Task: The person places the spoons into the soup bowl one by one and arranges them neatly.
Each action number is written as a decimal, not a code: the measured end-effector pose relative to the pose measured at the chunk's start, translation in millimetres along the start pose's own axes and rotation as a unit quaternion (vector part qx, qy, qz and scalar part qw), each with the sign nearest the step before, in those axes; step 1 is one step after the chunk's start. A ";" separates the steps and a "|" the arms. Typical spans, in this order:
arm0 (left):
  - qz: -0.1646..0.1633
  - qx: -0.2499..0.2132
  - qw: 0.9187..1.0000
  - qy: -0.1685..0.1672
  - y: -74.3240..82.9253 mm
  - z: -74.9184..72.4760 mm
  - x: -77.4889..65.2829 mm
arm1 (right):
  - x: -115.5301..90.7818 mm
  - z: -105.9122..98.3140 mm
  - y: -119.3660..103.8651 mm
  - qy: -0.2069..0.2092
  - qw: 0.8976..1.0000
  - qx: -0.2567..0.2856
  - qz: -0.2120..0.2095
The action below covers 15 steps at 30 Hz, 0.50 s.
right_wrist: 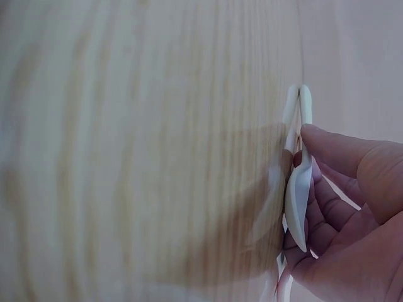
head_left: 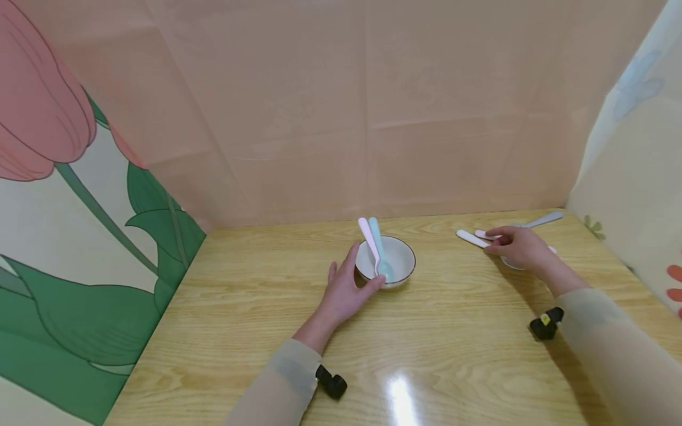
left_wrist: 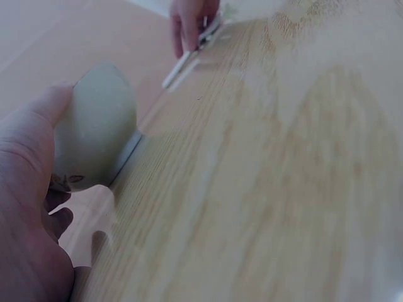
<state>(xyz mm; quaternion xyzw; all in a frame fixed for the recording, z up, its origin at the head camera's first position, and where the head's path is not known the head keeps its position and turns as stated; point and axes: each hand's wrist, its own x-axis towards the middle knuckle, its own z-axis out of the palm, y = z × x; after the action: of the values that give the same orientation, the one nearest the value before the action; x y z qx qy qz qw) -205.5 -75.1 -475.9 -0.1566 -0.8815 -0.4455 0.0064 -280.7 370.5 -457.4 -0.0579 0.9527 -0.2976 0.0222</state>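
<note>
Through the head camera I see the person's left hand [head_left: 343, 296] clamped on a small white bowl [head_left: 402, 260] with a thin dark rim, its thumb at the near edge and its fingers along the left side. The bowl stands on a wood-grain tabletop [head_left: 426, 331], toward the far edge. Inside it I find a pink spoon [head_left: 366, 229] and a light-blue spoon [head_left: 375, 232], set close together, their handles projecting past the rim on the far left. From the left wrist I have the bowl's pale outer wall, marked by a small dark motif.

To the right, well apart from the bowl, I observe the right hand [head_left: 522, 245], its thumb and fingers together on a white spoon [right_wrist: 301, 195]. In the right wrist view the thumb presses the handle; whether the spoon is wholly clear of the tabletop I cannot tell. A second pink spoon [head_left: 482, 234] lies just beside the white one, partly hidden from me by the hand, and a grey-blue spoon [head_left: 546, 218] lies behind, its handle pointing right. A pinkish sheet [head_left: 298, 118] backs the scene; a tulip print [head_left: 42, 89] covers the left side.
</note>
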 end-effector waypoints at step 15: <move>0.002 0.006 1.000 0.001 -1.6 1.2 1.1 | -4.9 -0.3 -9.4 0.001 1.000 -0.008 -0.007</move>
<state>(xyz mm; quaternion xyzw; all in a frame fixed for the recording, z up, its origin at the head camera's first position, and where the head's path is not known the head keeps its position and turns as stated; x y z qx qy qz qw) -206.8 -74.7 -477.7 -0.1582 -0.8838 -0.4401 0.0096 -274.9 363.6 -451.7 -0.0647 0.9547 -0.2898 0.0181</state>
